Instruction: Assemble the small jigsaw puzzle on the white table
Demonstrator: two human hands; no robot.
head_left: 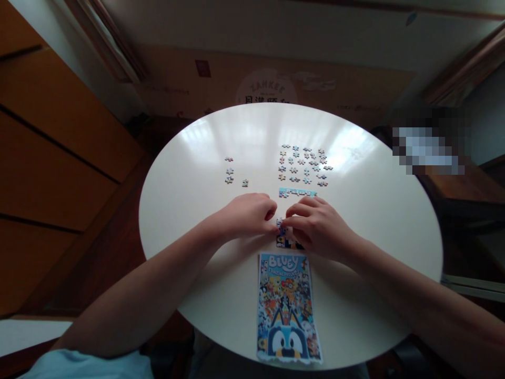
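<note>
Meeting around a joined jigsaw section (290, 243) beyond the Bluey sheet (286, 310) at the desk's (177, 202) near edge, the left hand (252, 213) curls, the right hand's (317, 223) fingers bend slightly apart, any grip indiscernible; another strip (296, 192) is joined, loose pieces (293, 170) remain.

Smooth, glossy worktop (185, 195); at six o'clock, a paper-looking sheet (290, 310), bottom edge rough; wood-look panels (59, 121) at nine o'clock; matt cloth sleeve (90, 366) at seven o'clock.
</note>
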